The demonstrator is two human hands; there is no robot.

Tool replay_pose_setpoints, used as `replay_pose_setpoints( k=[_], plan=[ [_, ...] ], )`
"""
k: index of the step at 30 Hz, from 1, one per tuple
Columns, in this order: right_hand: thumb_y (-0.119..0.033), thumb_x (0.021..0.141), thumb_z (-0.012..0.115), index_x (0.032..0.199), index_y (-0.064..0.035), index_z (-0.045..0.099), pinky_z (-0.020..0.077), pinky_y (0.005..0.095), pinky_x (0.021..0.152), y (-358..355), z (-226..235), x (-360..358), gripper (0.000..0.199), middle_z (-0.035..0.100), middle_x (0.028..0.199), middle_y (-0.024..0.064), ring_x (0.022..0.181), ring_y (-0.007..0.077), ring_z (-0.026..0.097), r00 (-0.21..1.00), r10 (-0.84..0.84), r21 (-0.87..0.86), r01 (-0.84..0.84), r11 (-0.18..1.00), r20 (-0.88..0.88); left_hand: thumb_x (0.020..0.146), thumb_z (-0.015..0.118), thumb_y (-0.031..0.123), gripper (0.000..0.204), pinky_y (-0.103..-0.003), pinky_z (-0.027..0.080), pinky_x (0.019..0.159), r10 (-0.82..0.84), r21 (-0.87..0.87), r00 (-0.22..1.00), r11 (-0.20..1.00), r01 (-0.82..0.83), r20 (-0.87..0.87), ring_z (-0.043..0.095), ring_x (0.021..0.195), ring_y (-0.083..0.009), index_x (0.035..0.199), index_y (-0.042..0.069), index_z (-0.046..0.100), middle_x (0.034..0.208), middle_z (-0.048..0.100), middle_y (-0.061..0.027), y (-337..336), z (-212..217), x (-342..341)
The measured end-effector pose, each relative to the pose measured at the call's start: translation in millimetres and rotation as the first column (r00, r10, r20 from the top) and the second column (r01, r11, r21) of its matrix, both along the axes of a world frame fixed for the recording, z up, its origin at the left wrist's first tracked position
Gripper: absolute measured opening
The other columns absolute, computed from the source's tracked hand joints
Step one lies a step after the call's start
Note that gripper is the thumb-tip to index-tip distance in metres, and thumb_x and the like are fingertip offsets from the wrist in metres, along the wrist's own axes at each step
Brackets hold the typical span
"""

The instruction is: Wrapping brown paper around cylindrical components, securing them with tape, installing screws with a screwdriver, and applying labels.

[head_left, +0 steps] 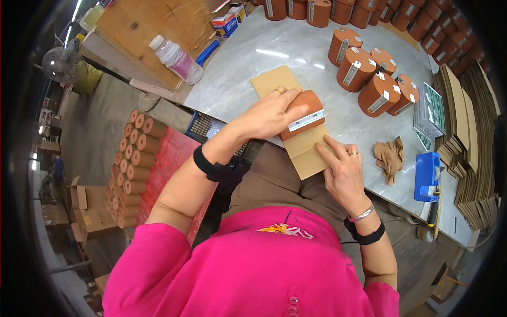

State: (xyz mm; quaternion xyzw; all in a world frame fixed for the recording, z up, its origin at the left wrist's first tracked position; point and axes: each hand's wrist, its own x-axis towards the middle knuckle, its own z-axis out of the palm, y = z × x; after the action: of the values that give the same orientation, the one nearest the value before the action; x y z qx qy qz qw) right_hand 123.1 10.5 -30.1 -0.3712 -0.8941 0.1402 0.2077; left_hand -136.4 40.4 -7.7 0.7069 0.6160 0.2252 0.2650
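A reddish-brown cylinder [306, 102] with a metal strip along its side lies on a tan cardboard strip [274, 80] at the table's near edge. Over its left part rests my left hand [274, 112], fingers and thumb curved around it, gripping it. My right hand [343, 171] pinches the near end of the cardboard, which sticks out past the table edge above my lap. A crease runs across that end. The underside of the cylinder and part of the right fingers are hidden.
Several similar cylinders [356, 68] stand on the grey table [232, 68], with more stacked behind. To the right are a crumpled brown cloth [389, 158], green-white label stacks [430, 111], a blue dispenser [426, 177] and flat cardboard [459, 116]. A plastic bottle [177, 59] stands left; brown rolls [134, 158] lie lower.
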Motion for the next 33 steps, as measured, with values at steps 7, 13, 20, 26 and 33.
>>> replay_pose_setpoints(
  k=[7, 13, 20, 26, 33],
  plan=[
    [0.003, 0.073, 0.067, 0.093, -0.0069, 0.063, 0.0402, 0.0415, 0.091, 28, 17, -9, 0.022, 0.065, 0.118, 0.0055, 0.11, 0.0312, 0.056, 0.948, 0.214, 0.128, -0.187, 0.974, -0.236, 0.094, 0.066, 0.042, 0.062, -0.037, 0.047, 0.101, 0.096, -0.173, 0.82, 0.985, 0.004, 0.565, 0.06, 0.118, -0.027, 0.137, -0.002, 0.056, 0.132, 0.06, -0.0212, 5, -13, -11],
    [0.002, 0.077, 0.068, 0.085, -0.0035, 0.064, 0.0426, 0.0408, 0.093, 84, 36, -53, 0.01, 0.067, 0.109, 0.0066, 0.111, 0.0293, 0.059, 0.898, 0.302, 0.122, -0.277, 0.953, -0.32, 0.094, 0.07, 0.033, 0.05, -0.031, 0.044, 0.102, 0.123, -0.223, 0.75, 0.974, 0.034, 0.649, 0.057, 0.119, -0.0158, 0.133, 0.003, 0.062, 0.127, 0.065, -0.0098, 14, -19, -15],
    [0.0, 0.082, 0.07, 0.09, 0.0014, 0.065, 0.0518, 0.0342, 0.087, 96, 29, -60, 0.01, 0.069, 0.114, 0.0121, 0.104, 0.0262, 0.066, 0.867, 0.167, -0.262, -0.318, 0.911, -0.47, 0.096, 0.066, 0.034, 0.046, -0.032, 0.044, 0.102, 0.072, -0.178, 0.724, 0.982, 0.07, 0.686, 0.057, 0.119, -0.0206, 0.131, 0.004, 0.064, 0.13, 0.063, -0.0151, 15, -21, -14],
    [-0.003, 0.083, 0.072, 0.093, 0.0014, 0.063, 0.0516, 0.0332, 0.089, 106, 26, -69, 0.015, 0.069, 0.113, 0.0135, 0.103, 0.0247, 0.067, 0.868, 0.166, -0.244, -0.307, 0.92, -0.467, 0.104, 0.046, 0.047, 0.057, -0.034, 0.037, 0.107, 0.15, -0.06, 0.509, 0.98, -0.19, 0.847, 0.047, 0.125, -0.02, 0.142, 0.005, 0.046, 0.128, 0.051, -0.0094, -13, -55, -3],
    [-0.012, 0.088, 0.071, 0.097, -0.0006, 0.056, 0.0486, 0.0333, 0.09, 103, 12, -88, 0.021, 0.069, 0.105, 0.0127, 0.1, 0.0221, 0.064, 0.854, 0.01, -0.365, -0.233, 0.901, -0.521, 0.095, 0.061, 0.028, 0.04, -0.039, 0.04, 0.099, 0.194, 0.21, 0.7, 0.869, -0.447, 0.687, 0.049, 0.111, -0.0299, 0.119, 0.0, 0.047, 0.116, 0.05, -0.0173, -18, -58, 30]
  ],
)
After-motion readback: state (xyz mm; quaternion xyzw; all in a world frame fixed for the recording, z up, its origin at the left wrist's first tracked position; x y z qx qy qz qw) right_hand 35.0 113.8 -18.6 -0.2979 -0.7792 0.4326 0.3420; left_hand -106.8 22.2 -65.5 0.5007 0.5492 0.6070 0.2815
